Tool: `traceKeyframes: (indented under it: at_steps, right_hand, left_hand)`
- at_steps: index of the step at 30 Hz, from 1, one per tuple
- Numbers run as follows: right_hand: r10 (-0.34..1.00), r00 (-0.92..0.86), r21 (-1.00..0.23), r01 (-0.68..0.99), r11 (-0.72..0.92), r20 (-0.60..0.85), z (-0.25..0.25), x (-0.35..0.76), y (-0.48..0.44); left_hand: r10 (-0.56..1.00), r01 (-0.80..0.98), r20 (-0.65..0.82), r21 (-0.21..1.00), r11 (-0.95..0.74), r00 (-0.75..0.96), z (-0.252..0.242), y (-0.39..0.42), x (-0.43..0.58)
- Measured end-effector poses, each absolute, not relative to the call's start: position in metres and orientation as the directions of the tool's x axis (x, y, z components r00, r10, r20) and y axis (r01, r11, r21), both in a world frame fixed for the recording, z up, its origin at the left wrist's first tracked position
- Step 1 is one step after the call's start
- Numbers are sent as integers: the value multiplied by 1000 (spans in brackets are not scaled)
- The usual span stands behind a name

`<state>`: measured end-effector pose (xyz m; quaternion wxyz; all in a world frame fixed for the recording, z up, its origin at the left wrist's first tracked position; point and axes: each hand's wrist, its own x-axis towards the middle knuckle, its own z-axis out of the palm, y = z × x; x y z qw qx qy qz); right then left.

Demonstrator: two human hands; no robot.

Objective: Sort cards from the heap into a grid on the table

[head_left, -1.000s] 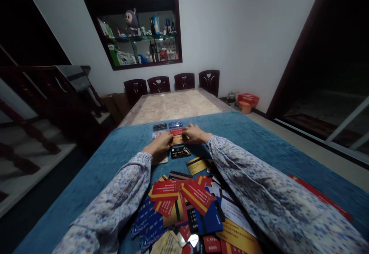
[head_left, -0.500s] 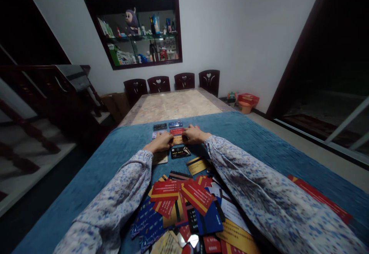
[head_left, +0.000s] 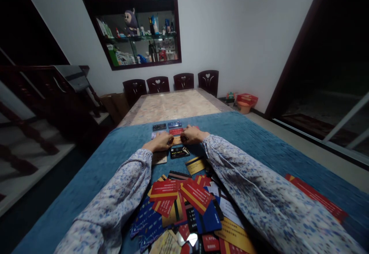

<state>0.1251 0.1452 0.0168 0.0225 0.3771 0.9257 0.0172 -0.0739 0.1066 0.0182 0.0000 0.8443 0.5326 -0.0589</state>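
A gold card (head_left: 177, 140) lies between my two hands in the row of cards on the blue cloth. At its left edge, my left hand (head_left: 162, 142) is closed with its fingertips against the card. My right hand (head_left: 192, 134), fingers curled, grips the opposite edge. Just beyond the gold card is a red card (head_left: 176, 131); nearer me is a black VIP card (head_left: 180, 152). A black card (head_left: 159, 127) and a blue card (head_left: 174, 124) form the far row. My left hand partly covers a pale card (head_left: 160, 158).
A loose, overlapping pile of red, blue, black and gold cards (head_left: 164, 190) lies between my forearms. A single gold card with a dark stripe (head_left: 195, 165) sits above it. Another red card (head_left: 315, 196) is at the right. Beyond the blue cloth (head_left: 236, 135) stand chairs (head_left: 183, 81).
My right hand has shifted very slightly left along the gold card's edge. My left hand stays nearly in place, and the whole view has drifted a little.
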Motion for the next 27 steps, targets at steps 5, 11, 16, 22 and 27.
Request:
traceKeyframes:
  at_steps: [5,11,16,22,27]
  right_hand:
    - [686,-727,55,684,727,-29,17,126,145]
    - [688,-725,63,686,725,-28,16,127,147]
    - [695,-718,69,693,718,-22,18,126,143]
    - [689,-725,71,686,724,-16,24,127,138]
    - [669,-743,73,667,741,-10,30,133,140]
  left_hand:
    - [887,889,-121,-51,-454,446,19,110,-76]
    - [891,894,-112,-40,-447,441,17,113,-78]
    - [888,891,-111,-38,-453,447,18,111,-76]
    - [886,887,-97,-49,-459,453,21,106,-75]
    - [891,890,-84,-55,-452,447,23,101,-74]
